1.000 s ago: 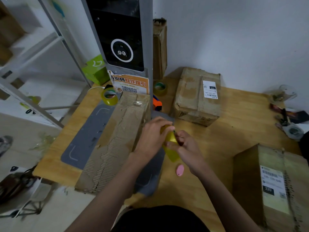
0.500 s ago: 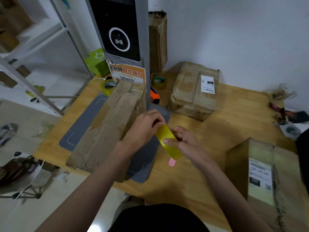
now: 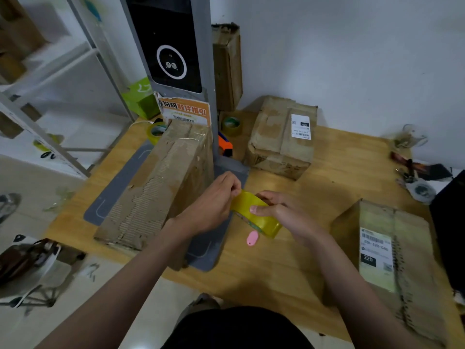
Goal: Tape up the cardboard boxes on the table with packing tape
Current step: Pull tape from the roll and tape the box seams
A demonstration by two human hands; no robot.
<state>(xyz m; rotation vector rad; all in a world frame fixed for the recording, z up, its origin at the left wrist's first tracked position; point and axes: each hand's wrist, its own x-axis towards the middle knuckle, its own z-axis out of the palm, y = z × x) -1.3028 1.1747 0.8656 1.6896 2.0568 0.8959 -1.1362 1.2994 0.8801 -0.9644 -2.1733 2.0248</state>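
Note:
My right hand [image 3: 284, 215] grips a yellow roll of packing tape [image 3: 261, 220] above the wooden table [image 3: 327, 172]. My left hand [image 3: 214, 205] pinches the tape's upper edge at the roll. A long torn cardboard box [image 3: 156, 187] lies just left of my hands on a grey mat [image 3: 120, 180]. A second box with a white label [image 3: 281, 137] stands behind, near the wall. A third labelled box [image 3: 387, 260] sits at the right front corner.
A pink tag [image 3: 251, 238] lies on the table under the roll. Two more tape rolls [image 3: 231, 125] [image 3: 156, 132] and an orange tool [image 3: 225, 146] sit near the grey kiosk pillar [image 3: 176, 46]. Tape scraps and small tools [image 3: 415, 172] clutter the far right. Metal shelving [image 3: 50, 109] stands left.
Both hands have shifted slightly right with the roll, which has turned more on its side. The view has moved a little.

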